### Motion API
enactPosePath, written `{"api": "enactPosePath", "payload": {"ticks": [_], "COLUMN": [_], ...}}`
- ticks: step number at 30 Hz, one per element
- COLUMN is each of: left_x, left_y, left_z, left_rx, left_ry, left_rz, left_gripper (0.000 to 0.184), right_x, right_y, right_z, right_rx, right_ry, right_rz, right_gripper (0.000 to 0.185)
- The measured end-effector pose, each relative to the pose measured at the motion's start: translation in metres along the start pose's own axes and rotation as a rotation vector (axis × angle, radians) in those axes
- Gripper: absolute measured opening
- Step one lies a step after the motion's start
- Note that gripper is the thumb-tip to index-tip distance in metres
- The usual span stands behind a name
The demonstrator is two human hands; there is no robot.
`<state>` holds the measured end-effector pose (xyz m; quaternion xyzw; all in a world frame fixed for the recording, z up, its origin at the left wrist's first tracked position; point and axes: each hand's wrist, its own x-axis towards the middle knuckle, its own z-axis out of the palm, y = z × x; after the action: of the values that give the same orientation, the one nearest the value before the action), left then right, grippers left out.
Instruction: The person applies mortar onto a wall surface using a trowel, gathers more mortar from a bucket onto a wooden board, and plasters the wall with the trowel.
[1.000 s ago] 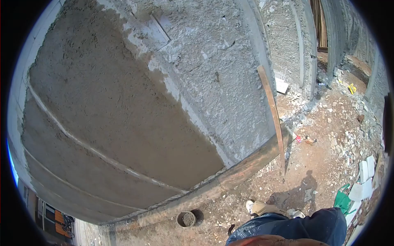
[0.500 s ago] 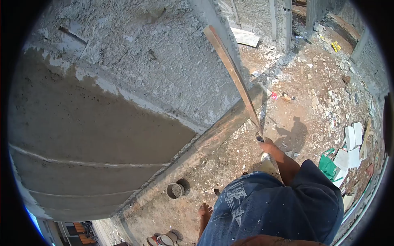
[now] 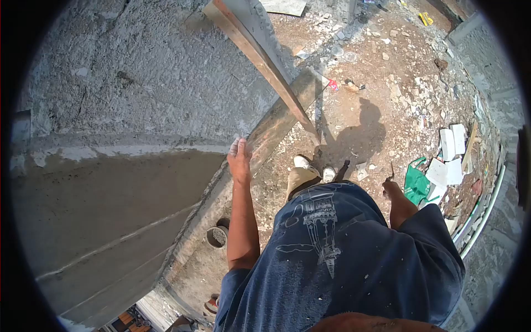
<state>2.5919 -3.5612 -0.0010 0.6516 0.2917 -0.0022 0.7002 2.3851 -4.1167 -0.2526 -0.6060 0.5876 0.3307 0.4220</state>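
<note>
My left hand (image 3: 239, 160) is raised at the corner of the wall, its whitish fingertips by the edge of the smooth grey-brown plaster (image 3: 121, 193). The fingers are partly stretched and hold nothing visible. Low on the right, my right hand (image 3: 389, 189) has its fingers curled, with a thin dark piece sticking up from them; its kind is too small to tell. A long wooden board (image 3: 265, 66) stands tilted against the rough wall (image 3: 166, 83), apart from both hands.
A bucket of grey mix (image 3: 216, 237) stands by the wall's foot. White slabs (image 3: 453, 141) and a green bag (image 3: 416, 181) lie to the right. Rubble (image 3: 415, 105) litters the ground. My white shoes (image 3: 302, 161) show below my shirt.
My right hand has left the board's lower end and moved right and back. My left hand has risen from beside my body to the wall edge. The view has shifted.
</note>
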Motion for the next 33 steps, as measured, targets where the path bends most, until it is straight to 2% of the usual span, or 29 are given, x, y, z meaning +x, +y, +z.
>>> {"api": "enactPosePath", "payload": {"ticks": [2,4,7,8,9,11,15,16,17,19,22,25,28,33], "left_x": [0.043,0.082,0.149,0.172,0.189,0.198,0.207,0.229,0.239,0.244,0.252,0.247,0.216,0.161], "left_y": [0.034,0.065,0.095,0.103,0.112,0.14,0.174,0.165,0.161,0.15,0.139,0.14,0.149,0.201], "left_z": [0.028,0.057,0.098,0.109,0.122,0.148,0.189,0.196,0.202,0.212,0.228,0.242,0.27,0.335], "left_rx": [0.017,0.032,0.014,0.029,0.041,0.101,0.087,-0.027,0.061,0.234,0.1,0.131,0.198,0.084], "left_ry": [-0.067,-0.084,-0.132,-0.13,-0.129,-0.077,-0.083,-0.162,-0.071,0.135,0.272,0.398,0.405,0.174], "left_rz": [0.075,0.156,0.266,0.325,0.383,0.475,0.598,0.706,0.704,0.67,0.624,0.584,0.479,0.716], "left_gripper": [0.064,0.069,0.077,0.077,0.077,0.076,0.071,0.064,0.062,0.059,0.053,0.042,0.044,0.038], "right_x": [-0.015,-0.086,-0.033,-0.093,-0.08,-0.136,-0.108,-0.105,-0.101,-0.087,-0.039,-0.004,0.035,0.065], "right_y": [0.028,0.028,0.08,0.057,0.07,0.036,0.029,0.018,0.005,-0.029,-0.093,-0.185,-0.279,-0.435], "right_z": [-0.014,-0.016,-0.005,0.009,0.018,0.049,0.086,0.082,0.075,0.054,0.011,-0.044,-0.105,-0.185], "right_rx": [-0.164,0.066,-0.096,0.109,0.021,0.247,0.356,0.329,0.293,0.211,0.084,-0.065,-0.182,-0.156], "right_ry": [0.16,0.206,0.115,0.137,0.078,0.124,0.031,0.009,-0.013,-0.047,-0.084,-0.114,-0.116,-0.109], "right_rz": [-0.034,0.063,0.005,0.109,-0.002,0.087,0.132,0.12,0.105,0.071,-0.004,-0.102,-0.191,-0.446], "right_gripper": [0.039,0.043,0.044,0.043,0.039,0.032,0.029,0.028,0.028,0.028,0.027,0.027,0.027,0.024]}}
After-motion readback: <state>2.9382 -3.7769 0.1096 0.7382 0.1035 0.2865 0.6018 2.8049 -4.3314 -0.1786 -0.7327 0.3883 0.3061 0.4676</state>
